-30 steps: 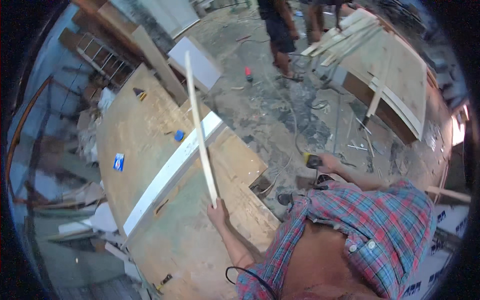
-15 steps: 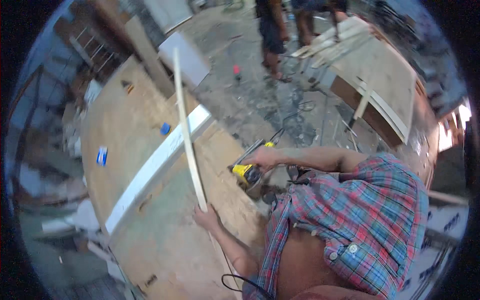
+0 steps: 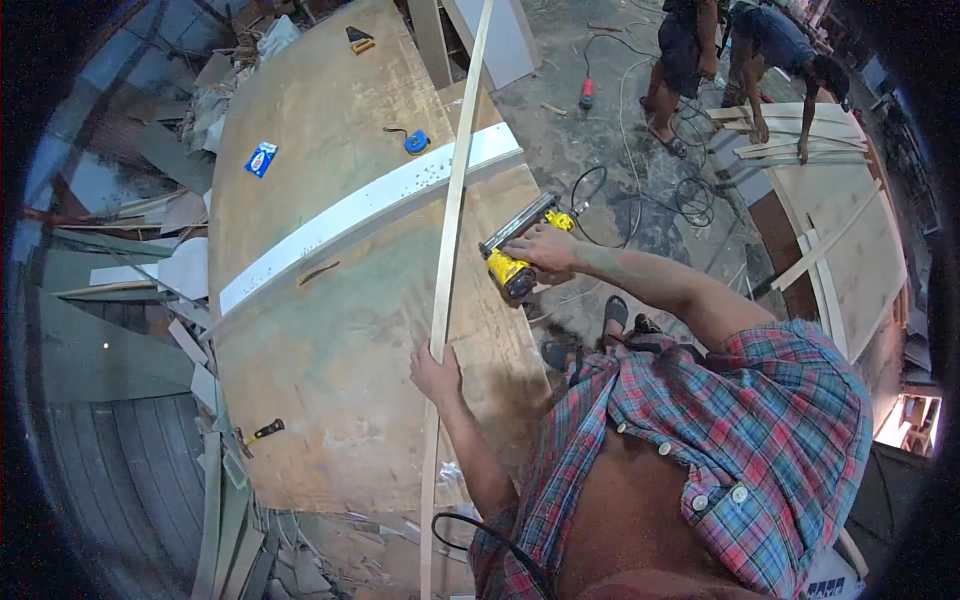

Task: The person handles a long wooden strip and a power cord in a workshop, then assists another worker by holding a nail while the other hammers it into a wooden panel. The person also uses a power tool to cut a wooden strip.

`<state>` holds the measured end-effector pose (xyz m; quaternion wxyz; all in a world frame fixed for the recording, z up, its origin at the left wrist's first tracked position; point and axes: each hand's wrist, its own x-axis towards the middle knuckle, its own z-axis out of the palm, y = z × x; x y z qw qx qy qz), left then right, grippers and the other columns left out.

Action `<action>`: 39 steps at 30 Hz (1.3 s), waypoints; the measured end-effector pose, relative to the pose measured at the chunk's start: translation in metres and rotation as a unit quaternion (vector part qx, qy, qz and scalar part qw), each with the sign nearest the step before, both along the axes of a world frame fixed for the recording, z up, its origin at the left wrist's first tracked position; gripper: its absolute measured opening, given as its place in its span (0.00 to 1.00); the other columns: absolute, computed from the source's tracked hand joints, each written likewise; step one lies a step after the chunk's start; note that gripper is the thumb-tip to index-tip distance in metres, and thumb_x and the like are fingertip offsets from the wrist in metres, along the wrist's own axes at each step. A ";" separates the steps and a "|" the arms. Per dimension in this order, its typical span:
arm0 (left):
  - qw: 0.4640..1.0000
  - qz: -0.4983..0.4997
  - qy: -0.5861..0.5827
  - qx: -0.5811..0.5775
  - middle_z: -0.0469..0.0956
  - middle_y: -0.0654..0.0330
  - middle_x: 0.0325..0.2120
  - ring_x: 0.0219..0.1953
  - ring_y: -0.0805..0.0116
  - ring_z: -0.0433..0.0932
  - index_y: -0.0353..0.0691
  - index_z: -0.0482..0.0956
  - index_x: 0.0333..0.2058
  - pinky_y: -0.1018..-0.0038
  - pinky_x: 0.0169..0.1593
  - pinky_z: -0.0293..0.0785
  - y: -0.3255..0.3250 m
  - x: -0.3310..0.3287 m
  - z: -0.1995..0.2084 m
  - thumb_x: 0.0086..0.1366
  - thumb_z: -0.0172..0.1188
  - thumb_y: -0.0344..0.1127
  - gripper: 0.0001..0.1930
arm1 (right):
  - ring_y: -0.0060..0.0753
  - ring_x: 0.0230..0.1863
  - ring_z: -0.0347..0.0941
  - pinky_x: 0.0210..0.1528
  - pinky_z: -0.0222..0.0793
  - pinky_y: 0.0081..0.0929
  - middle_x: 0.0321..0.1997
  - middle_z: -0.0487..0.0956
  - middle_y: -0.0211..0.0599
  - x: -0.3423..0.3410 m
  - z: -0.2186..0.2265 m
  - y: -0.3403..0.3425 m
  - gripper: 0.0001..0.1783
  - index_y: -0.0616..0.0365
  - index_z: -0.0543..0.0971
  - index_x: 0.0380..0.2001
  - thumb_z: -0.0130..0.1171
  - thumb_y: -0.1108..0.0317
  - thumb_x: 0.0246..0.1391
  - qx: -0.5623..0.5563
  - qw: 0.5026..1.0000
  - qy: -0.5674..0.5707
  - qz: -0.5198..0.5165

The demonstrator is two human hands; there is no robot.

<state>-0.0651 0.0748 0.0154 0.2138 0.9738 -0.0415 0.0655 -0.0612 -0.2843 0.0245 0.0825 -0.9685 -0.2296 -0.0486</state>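
My left hand [image 3: 437, 375] is closed around a long, thin wooden strip [image 3: 455, 205] over the plywood worktop [image 3: 340, 400]. Farther along, the strip crosses above a white board [image 3: 350, 215] with dark marks on its face. Whether strip and board touch, I cannot tell. My right hand [image 3: 543, 252] grips a yellow and black nail gun [image 3: 512, 275] at the worktop's right edge. The gun lies on its side in my grasp, its long metal magazine [image 3: 520, 222] slanting away; its trigger is hidden by my fingers.
On the worktop lie a blue tape measure [image 3: 416, 142], a blue packet [image 3: 261, 160], a square [image 3: 360, 42] and a hammer [image 3: 265, 430]. Hoses and a red tool [image 3: 587, 94] are on the floor. Two people stand by another bench [image 3: 850, 220] bearing wooden strips. Offcuts pile up at left.
The view has turned, bringing the hammer and more floor into sight. The strip now stands more upright in the picture. Both hands keep their holds.
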 end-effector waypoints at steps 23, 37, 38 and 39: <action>0.946 -0.121 0.148 -0.261 0.78 0.55 0.27 0.30 0.63 0.75 0.30 0.77 0.38 0.66 0.38 0.73 0.004 -0.008 -0.023 0.60 0.64 0.38 0.15 | 0.54 0.60 0.64 0.60 0.61 0.49 0.62 0.65 0.51 -0.109 -0.027 -0.053 0.38 0.53 0.66 0.62 0.60 0.66 0.43 0.326 0.936 -0.019 -0.130; 0.943 -0.021 0.218 -0.251 0.72 0.67 0.22 0.19 0.79 0.66 0.37 0.74 0.34 0.80 0.23 0.63 -0.183 -0.062 0.096 0.64 0.62 0.34 0.07 | 0.58 0.50 0.74 0.53 0.70 0.45 0.46 0.78 0.56 -0.378 -0.285 -0.311 0.29 0.57 0.77 0.50 0.62 0.58 0.42 0.313 0.668 0.215 -0.640; 0.943 -0.030 0.224 -0.243 0.72 0.67 0.22 0.18 0.79 0.66 0.38 0.74 0.33 0.80 0.23 0.62 -0.224 -0.063 0.099 0.64 0.62 0.34 0.08 | 0.57 0.48 0.75 0.52 0.71 0.45 0.45 0.79 0.55 -0.403 -0.306 -0.344 0.28 0.56 0.78 0.48 0.62 0.58 0.42 0.282 0.643 0.212 -0.679; 0.943 -0.042 0.230 -0.235 0.72 0.67 0.21 0.18 0.79 0.66 0.38 0.74 0.32 0.81 0.23 0.62 -0.266 -0.063 0.103 0.64 0.62 0.34 0.08 | 0.56 0.47 0.76 0.51 0.71 0.44 0.44 0.80 0.54 -0.435 -0.322 -0.386 0.26 0.56 0.79 0.47 0.63 0.58 0.42 0.306 0.626 0.210 -0.686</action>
